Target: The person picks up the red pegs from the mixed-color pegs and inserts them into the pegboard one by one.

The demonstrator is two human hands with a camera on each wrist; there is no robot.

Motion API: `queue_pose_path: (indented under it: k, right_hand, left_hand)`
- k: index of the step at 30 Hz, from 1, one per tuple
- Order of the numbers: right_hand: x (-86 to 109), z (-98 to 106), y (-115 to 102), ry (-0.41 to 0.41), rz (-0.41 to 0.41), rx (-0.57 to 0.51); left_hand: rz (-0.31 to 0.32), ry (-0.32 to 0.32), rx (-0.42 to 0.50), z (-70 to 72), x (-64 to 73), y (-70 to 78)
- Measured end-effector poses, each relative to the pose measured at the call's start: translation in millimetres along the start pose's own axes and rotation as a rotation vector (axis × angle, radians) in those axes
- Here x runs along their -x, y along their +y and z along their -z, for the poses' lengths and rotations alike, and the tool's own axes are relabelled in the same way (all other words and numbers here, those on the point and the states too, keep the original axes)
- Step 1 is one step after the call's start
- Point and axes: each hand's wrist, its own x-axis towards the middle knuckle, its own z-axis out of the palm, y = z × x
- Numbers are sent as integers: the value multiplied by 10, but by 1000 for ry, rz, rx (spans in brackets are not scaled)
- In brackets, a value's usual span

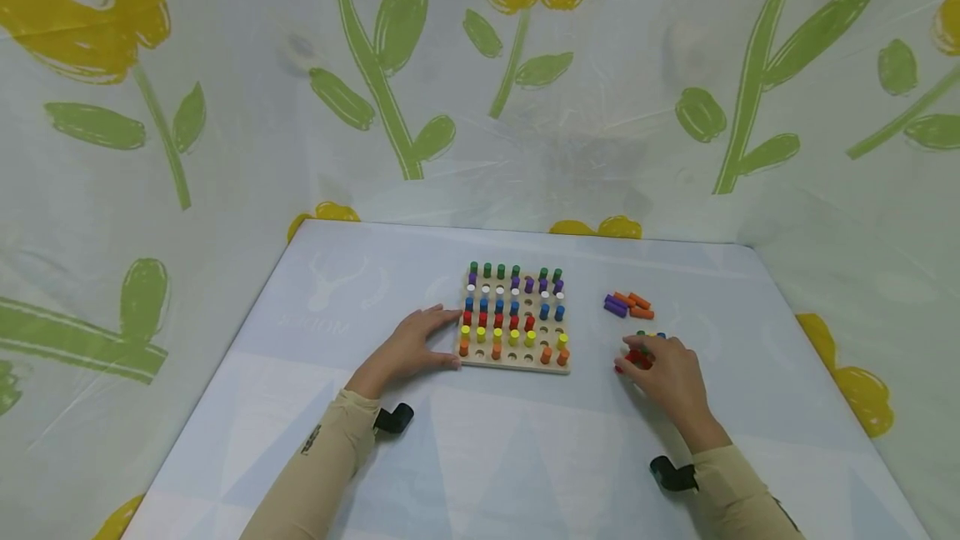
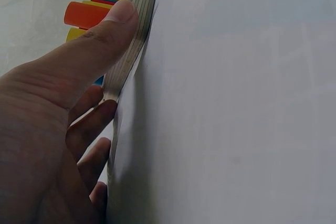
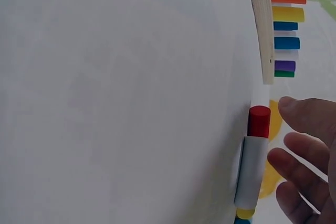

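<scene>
A wooden pegboard [image 1: 514, 367] lies on the table with rows of upright coloured pegs, orange nearest and green farthest. Several open holes show between the pegs. My left hand [image 1: 412, 347] touches the board's left side with extended fingers. In the left wrist view its thumb [image 2: 107, 35] lies against the board's side edge [image 2: 140, 27]. To the right of the board, my right hand [image 1: 671, 377] hovers over a small pile of pegs, partly hiding it. A red peg [image 3: 259, 123] and a white peg [image 3: 251, 171] lie beside its fingers, with nothing visibly held between thumb and fingers.
Loose purple pegs [image 1: 616, 307] and orange pegs [image 1: 641, 313] lie behind the right hand's pile. A pale patterned cloth covers the table [image 1: 480, 473]. Flower-printed sheets [image 1: 247, 90] hang at the back and sides. A black wrist camera [image 1: 395, 418] sits on the left sleeve.
</scene>
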Motion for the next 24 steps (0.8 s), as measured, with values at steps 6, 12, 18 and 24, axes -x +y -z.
queue_pose_path:
  k: [6, 12, 18, 24]
  right_hand:
    - [23, 11, -1, -1, -8, 26]
    - [34, 15, 4, 6, -10, 42]
    - [34, 13, -4, -3, 1, 69]
    - [33, 4, -13, -8, 5, 90]
  left_hand:
    - [6, 2, -12, -3, -7, -3]
    - [8, 2, -11, -4, -13, 6]
    - [-1, 1, -13, -4, -19, -8]
    - [-7, -2, -14, -7, -25, -16]
